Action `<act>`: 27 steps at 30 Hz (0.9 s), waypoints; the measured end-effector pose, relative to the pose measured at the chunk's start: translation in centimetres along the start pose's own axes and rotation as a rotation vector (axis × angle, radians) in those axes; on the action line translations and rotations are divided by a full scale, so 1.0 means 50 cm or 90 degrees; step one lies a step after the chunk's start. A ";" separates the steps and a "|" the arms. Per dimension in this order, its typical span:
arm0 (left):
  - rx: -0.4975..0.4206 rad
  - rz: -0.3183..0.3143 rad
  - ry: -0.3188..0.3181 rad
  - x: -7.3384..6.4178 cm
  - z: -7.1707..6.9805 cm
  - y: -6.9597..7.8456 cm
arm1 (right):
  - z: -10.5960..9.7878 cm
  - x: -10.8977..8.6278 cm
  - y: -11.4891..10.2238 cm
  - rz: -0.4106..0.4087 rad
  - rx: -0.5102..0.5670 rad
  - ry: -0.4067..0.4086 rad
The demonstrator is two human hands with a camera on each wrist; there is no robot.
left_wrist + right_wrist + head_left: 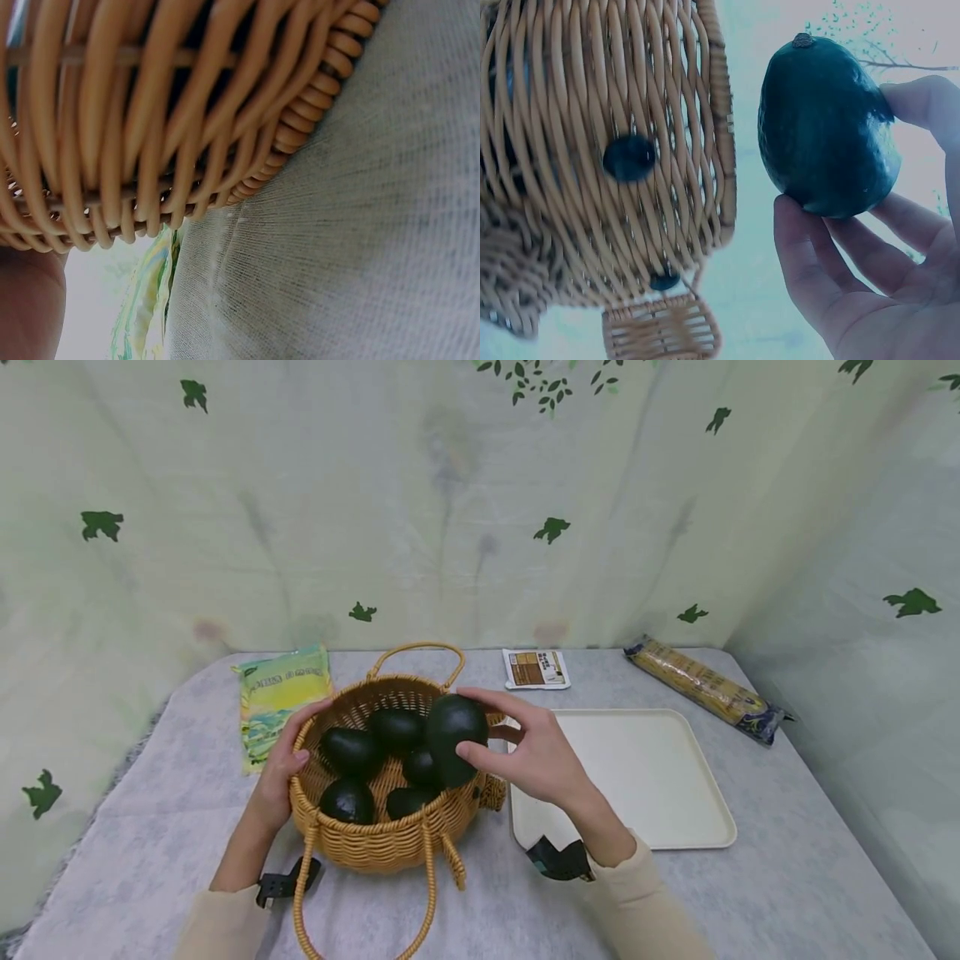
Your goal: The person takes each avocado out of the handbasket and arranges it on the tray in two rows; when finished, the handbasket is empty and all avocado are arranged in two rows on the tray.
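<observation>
My right hand [536,756] pinches a dark green avocado [456,735] between thumb and fingers, over the right rim of a wicker basket [367,852]. In the right wrist view, the avocado [829,127] has its stem end turned up and stands apart from the basket [667,97]. Inside the basket lie several more avocados [351,753]. On the left side, my left hand [281,772] grips the basket's rim, thumb at the edge. Only a bit of that hand [28,304] shows beside the weave [135,112] in the left wrist view.
Right of the basket lies a cream tray [637,777]. A yellow-green packet [285,681] is at the back left, a small brown-and-white packet [537,669] at the back, and a long noodle packet [701,689] at the back right. One basket handle [431,902] hangs toward the front.
</observation>
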State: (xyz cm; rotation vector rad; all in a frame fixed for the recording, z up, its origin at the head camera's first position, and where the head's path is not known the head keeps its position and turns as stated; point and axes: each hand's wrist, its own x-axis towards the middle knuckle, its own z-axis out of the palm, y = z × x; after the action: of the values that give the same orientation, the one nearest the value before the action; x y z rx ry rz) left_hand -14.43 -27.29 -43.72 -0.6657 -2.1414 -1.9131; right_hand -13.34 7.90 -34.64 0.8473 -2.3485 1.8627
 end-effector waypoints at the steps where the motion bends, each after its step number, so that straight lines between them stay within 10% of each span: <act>1: -0.003 0.003 -0.002 0.001 0.000 0.001 | -0.005 -0.001 0.000 0.003 -0.001 0.001; 27: -0.009 0.002 -0.004 0.000 0.002 0.008 | -0.114 -0.033 0.037 0.052 -0.108 0.038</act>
State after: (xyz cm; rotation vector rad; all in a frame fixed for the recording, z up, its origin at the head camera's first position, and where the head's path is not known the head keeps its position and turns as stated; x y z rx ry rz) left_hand -14.26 -27.18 -43.39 -0.6783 -2.1310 -1.9290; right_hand -14.44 14.00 -35.23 0.6806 -2.4948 1.6603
